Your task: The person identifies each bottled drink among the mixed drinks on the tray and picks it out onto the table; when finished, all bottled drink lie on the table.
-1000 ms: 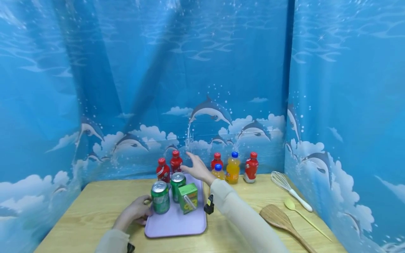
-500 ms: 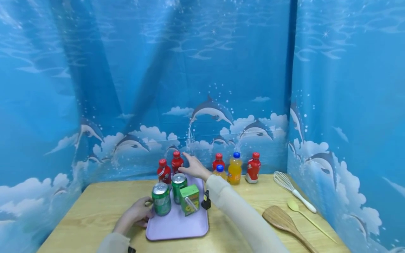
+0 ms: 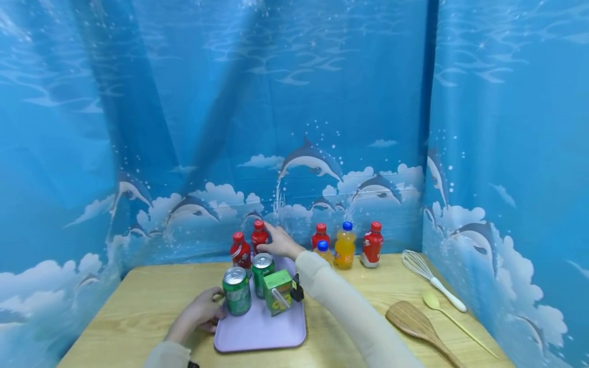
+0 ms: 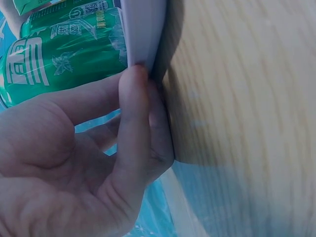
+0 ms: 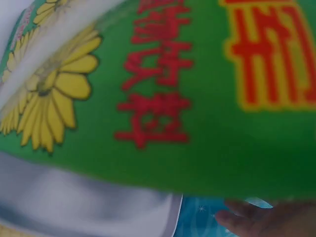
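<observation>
A lilac tray [image 3: 259, 335] carries two green soda cans, the nearer can [image 3: 236, 291] and the farther can [image 3: 263, 273], and a green juice box [image 3: 278, 291] with a straw on its side. My left hand [image 3: 204, 309] pinches the tray's left rim; in the left wrist view its thumb [image 4: 134, 94] presses that rim beside the cans. Behind the cans stand two red-capped bottles, the left bottle [image 3: 240, 251] and the back bottle [image 3: 259, 236]. My right hand [image 3: 279, 244] reaches over the tray, fingers spread right at the back bottle's side. The juice box fills most of the right wrist view.
Right of the tray stand red bottles [image 3: 371, 245] and orange drink bottles [image 3: 345, 248] with blue caps. A whisk [image 3: 432, 278], a yellow spoon [image 3: 455, 322] and a wooden spatula [image 3: 414, 322] lie along the table's right side. A blue dolphin curtain [image 3: 294, 112] hangs behind.
My right hand has moved left, closer to the back red bottle. The left hand stays on the tray's rim. The whole scene has shifted slightly in the head view.
</observation>
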The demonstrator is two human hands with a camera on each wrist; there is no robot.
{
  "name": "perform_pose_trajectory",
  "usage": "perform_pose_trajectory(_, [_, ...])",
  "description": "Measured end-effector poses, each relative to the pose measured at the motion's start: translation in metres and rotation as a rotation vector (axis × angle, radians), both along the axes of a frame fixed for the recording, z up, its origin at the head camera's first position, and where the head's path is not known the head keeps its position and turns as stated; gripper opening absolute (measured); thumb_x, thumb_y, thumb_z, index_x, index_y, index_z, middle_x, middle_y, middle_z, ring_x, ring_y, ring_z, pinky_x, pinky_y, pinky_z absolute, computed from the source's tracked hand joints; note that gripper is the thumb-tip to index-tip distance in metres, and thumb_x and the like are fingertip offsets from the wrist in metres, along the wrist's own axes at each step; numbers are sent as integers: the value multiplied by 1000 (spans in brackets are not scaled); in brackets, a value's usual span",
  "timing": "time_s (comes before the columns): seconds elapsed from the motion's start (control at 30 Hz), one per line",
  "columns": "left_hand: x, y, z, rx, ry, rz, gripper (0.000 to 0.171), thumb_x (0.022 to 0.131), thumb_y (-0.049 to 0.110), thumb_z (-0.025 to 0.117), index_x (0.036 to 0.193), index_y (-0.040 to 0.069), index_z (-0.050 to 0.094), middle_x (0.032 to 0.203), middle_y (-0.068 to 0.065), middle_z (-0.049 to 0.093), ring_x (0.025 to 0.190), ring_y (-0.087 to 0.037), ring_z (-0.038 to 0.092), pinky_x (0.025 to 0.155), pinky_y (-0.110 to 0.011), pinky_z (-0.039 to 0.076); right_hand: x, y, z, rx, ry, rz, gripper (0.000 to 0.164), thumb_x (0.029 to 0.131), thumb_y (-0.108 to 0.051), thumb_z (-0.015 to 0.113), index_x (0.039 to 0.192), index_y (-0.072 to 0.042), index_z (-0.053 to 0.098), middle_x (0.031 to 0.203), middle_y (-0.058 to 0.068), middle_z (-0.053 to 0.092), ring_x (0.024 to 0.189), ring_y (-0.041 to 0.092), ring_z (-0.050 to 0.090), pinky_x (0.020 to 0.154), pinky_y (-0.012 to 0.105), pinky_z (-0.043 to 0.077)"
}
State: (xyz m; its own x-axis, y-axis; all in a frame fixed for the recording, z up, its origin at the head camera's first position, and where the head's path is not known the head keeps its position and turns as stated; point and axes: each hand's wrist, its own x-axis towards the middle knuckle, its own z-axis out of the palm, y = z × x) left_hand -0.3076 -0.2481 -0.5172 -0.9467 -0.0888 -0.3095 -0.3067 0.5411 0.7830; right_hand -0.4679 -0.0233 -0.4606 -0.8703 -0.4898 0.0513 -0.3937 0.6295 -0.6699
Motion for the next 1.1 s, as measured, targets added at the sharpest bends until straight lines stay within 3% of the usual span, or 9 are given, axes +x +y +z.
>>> perform_pose_trajectory(0.23, [2,2,1,4,4,-2,69,83,-10,66,148,-7,46,90,-19,63,67,-23,63,52,-29,61,5,-3,-1,-22,1,-60,84,97,-36,75,167,-28,29,153,13,51,139,33,54,116,58,50])
perform_pose_trajectory(0.53, [-1,0,0,-12,-14,1,70,84,-8,67,150,-6,44,92,-19,62,69,-24,63,54,-29,61,1,-7,-5,2,88,-125,78,95,-37,77,163,-23,41,160,8,53,143,33,55,117,57,50])
perform_pose_trajectory(0.9, [-1,0,0,5,1,-10,68,82,-11,66,147,-7,45,90,-20,62,70,-25,64,53,-30,62,6,2,-3,-72,93,-129,76,94,-34,79,161,-22,44,156,9,57,140,35,56,115,56,52])
perform_pose_trajectory(1.1, [-2,0,2,-6,-17,-11,68,82,-10,66,147,-7,44,91,-21,62,73,-26,65,56,-31,63,11,6,3,-161,83,-108,71,97,-30,76,160,-24,45,153,7,60,131,28,64,108,49,58])
